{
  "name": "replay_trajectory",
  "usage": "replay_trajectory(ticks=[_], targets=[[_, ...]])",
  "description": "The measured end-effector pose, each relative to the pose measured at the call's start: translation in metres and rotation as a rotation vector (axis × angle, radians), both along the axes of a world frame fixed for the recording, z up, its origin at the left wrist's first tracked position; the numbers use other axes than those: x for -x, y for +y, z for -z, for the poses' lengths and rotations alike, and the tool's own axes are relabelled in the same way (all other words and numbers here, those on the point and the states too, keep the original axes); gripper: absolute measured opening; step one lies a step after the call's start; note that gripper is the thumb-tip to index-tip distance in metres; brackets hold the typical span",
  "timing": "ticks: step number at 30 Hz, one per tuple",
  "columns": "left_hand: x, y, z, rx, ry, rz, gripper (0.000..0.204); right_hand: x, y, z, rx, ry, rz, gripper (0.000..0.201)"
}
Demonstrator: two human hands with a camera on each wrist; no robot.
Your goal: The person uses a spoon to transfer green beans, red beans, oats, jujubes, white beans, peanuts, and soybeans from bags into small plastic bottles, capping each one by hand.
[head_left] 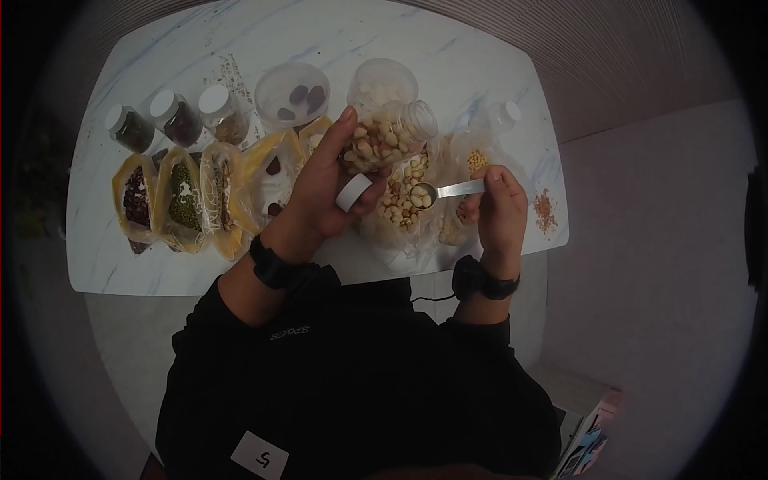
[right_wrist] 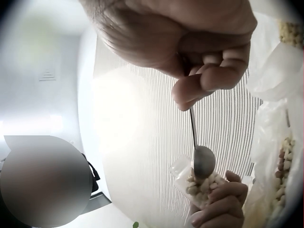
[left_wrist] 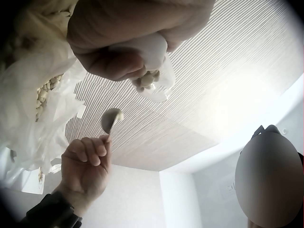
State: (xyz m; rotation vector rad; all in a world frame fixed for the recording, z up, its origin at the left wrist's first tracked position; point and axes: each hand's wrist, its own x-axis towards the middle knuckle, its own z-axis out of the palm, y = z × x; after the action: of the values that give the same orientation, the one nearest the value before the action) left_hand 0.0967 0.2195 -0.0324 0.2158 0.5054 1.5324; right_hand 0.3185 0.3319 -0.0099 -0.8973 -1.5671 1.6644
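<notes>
In the head view, the left hand (head_left: 324, 188) grips a clear jar (head_left: 382, 138) of pale nuts, tilted with its mouth to the right. A white cap (head_left: 354, 193) is held in the same hand's fingers. The right hand (head_left: 502, 210) pinches the handle of a metal spoon (head_left: 460, 190), whose bowl holds a few pale pieces, just below and right of the jar. Beneath the spoon lies an open bag of nuts (head_left: 398, 210). In the right wrist view the spoon's bowl (right_wrist: 204, 161) overlaps the jar (right_wrist: 199, 190).
Several open bags, including one of green beans (head_left: 186, 200), line the table's (head_left: 104, 276) near left. Behind them stand white-capped jars (head_left: 166, 104) and round tubs (head_left: 276, 88). A clear jar (head_left: 504, 116) stands at the right; loose grains (head_left: 546, 212) lie near the right edge.
</notes>
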Motion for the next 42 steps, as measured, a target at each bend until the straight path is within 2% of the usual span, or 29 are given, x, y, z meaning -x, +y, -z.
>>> replay_trajectory(ticks=[2,8,15,21,23,24,26,27,29,32,36,39,41,42], targets=[[0.0,0.0,0.001,-0.003,-0.003,0.011,0.056,-0.003,0.002,-0.003,0.072,0.191,0.008,0.029],[-0.001,0.0,0.0,0.032,-0.006,0.02,0.055,0.001,-0.002,-0.02,0.002,0.473,0.068,0.03],[-0.001,0.0,-0.001,0.023,0.012,0.014,0.054,0.017,-0.014,-0.032,-0.115,0.518,0.093,0.032],[-0.002,0.0,-0.001,0.037,0.012,0.012,0.052,0.031,-0.029,-0.035,-0.228,0.37,0.121,0.028],[-0.002,0.0,0.0,0.023,0.026,0.012,0.052,0.034,-0.033,-0.035,-0.417,0.199,0.169,0.024],[-0.002,-0.001,-0.001,0.023,0.026,0.012,0.052,0.035,-0.037,-0.036,-0.417,0.199,0.169,0.024],[-0.002,-0.001,-0.003,0.048,0.02,0.005,0.058,0.037,-0.042,-0.038,-0.607,0.083,0.174,0.02],[-0.002,-0.001,-0.003,0.048,0.02,0.005,0.058,0.036,-0.042,-0.036,-0.607,0.082,0.175,0.02],[-0.002,-0.001,-0.002,0.061,0.003,0.01,0.058,0.034,-0.04,-0.032,-0.771,0.057,0.143,0.02],[-0.002,-0.001,-0.001,0.039,0.015,0.01,0.058,0.035,-0.042,-0.035,-0.899,0.039,0.17,0.019],[-0.001,0.0,0.001,0.028,0.013,0.012,0.052,0.031,-0.04,-0.034,-0.877,0.156,0.236,0.019],[-0.002,0.0,0.0,0.037,0.017,0.006,0.052,0.026,-0.039,-0.034,-0.781,0.112,0.298,0.019],[-0.002,0.0,0.001,0.02,0.016,0.006,0.052,0.022,-0.037,-0.033,-0.652,-0.098,0.199,0.019],[-0.002,0.0,0.001,0.022,0.015,0.006,0.052,0.023,-0.037,-0.031,-0.65,-0.098,0.198,0.019]])
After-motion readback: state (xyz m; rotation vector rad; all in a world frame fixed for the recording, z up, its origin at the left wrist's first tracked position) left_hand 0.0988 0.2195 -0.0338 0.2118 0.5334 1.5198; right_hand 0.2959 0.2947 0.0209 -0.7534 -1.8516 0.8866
